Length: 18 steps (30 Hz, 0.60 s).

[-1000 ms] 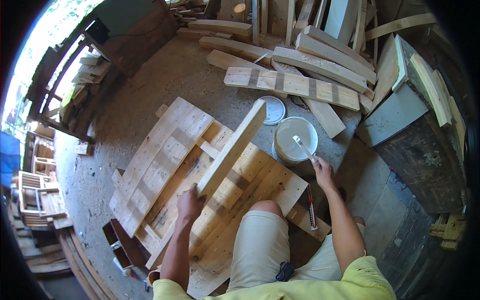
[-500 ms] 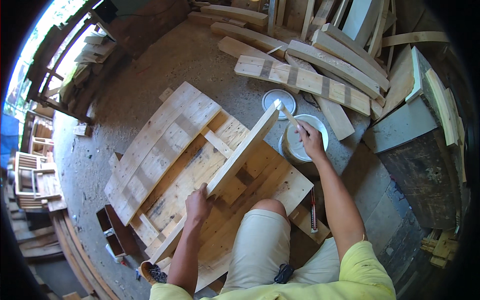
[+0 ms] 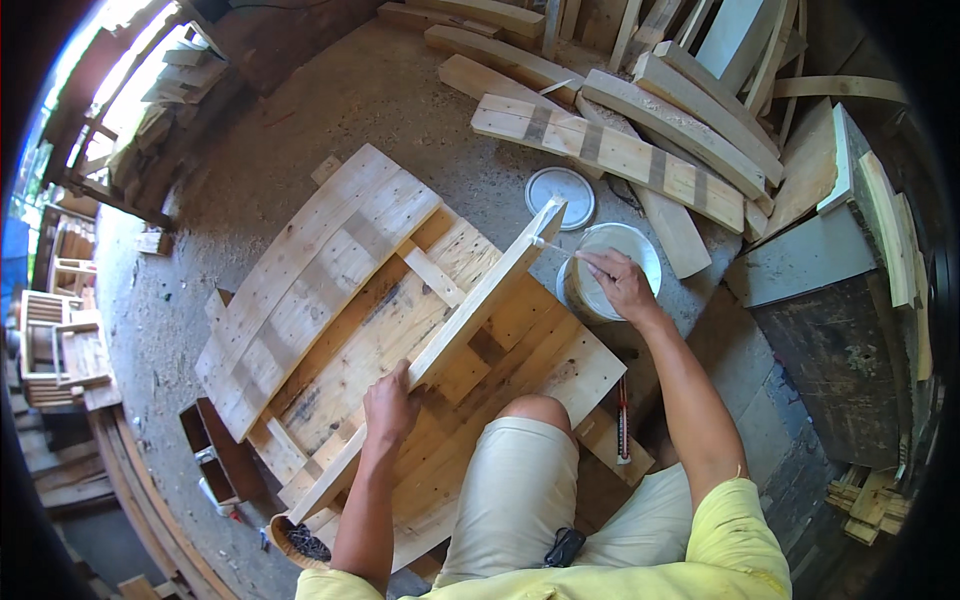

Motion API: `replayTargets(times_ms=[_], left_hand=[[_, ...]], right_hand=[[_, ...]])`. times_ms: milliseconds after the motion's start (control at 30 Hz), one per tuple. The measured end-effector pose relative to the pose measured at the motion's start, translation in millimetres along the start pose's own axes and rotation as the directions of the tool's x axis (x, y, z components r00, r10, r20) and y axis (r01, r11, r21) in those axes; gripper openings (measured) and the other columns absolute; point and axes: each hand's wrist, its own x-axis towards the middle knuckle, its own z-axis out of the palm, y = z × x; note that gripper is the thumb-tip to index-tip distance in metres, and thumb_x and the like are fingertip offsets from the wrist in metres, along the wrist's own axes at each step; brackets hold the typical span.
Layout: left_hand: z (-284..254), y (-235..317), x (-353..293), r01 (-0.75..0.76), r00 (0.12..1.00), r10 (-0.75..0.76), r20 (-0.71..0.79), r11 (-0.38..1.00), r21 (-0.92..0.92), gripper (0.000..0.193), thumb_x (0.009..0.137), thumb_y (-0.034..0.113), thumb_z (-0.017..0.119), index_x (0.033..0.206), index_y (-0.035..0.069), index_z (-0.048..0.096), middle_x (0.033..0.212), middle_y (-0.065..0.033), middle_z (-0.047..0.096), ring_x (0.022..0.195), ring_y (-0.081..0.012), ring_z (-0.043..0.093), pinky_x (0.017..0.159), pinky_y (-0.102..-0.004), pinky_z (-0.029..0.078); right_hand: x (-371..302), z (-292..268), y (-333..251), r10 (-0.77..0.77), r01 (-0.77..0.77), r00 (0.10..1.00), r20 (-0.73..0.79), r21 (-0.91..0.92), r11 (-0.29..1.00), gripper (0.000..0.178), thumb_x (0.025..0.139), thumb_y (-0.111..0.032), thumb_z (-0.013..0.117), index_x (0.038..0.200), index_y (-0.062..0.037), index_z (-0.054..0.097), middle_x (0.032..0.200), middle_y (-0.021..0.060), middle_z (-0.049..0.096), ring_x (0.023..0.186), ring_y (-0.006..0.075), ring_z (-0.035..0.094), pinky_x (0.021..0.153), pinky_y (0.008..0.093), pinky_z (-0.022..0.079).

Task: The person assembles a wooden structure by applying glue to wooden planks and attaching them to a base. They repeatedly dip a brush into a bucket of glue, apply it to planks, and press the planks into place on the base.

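Observation:
My left hand (image 3: 391, 408) is closed round the near part of a long wooden board (image 3: 470, 310), which stands on edge and slants away to the far right. White paste shows on the board's far end. In my right hand (image 3: 622, 284) is a thin stick (image 3: 562, 247), pinched between the fingers. Its white-coated tip touches or nearly touches the board's side, just short of the far end. Under that hand stands a white bucket (image 3: 640, 245) with pale contents. Below the board lies a wide panel of joined planks (image 3: 530, 360).
A curved plank panel (image 3: 310, 270) lies left of the board. Beyond the bucket are a round lid (image 3: 560, 197) and a stack of curved timbers (image 3: 680, 130). An open brown box (image 3: 225, 455), a bowl of nails (image 3: 298, 540) and a red-handled tool (image 3: 623, 420) lie nearby.
My right hand has drawn the stick's tip from the board's far end a little back along its side, toward me. The left hand still grips the board.

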Motion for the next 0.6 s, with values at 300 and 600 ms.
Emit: replayTargets(times_ms=[300,600], left_hand=[[9,3,-6,0.024,1.000,-0.025,-0.019,0.999,-0.029,0.053,0.081,0.024,0.079,0.128,0.011,0.058,0.096,-0.0212,0.071,0.095,-0.0395,0.068,0.083,-0.0484,0.052],[7,1,-10,-0.067,0.989,0.060,-0.132,0.996,-0.053,0.039,0.082,0.027,0.078,0.109,0.007,0.057,0.093,-0.0195,0.071,0.090,-0.0402,0.068,0.079,-0.0492,0.051]], right_hand=[[11,-12,-22,0.103,-0.116,0.991,-0.088,-0.167,0.979,0.028,0.101,-0.020,0.056,0.124,-0.0148,0.069,0.108,0.0178,0.068,0.098,0.0399,0.065,0.084,0.0456,0.053],[-33,37,-108,0.148,-0.151,0.988,0.031,0.106,0.983,0.030,0.100,-0.015,0.057,0.128,-0.0133,0.068,0.100,0.0202,0.066,0.093,0.0378,0.065,0.080,0.0435,0.052]])
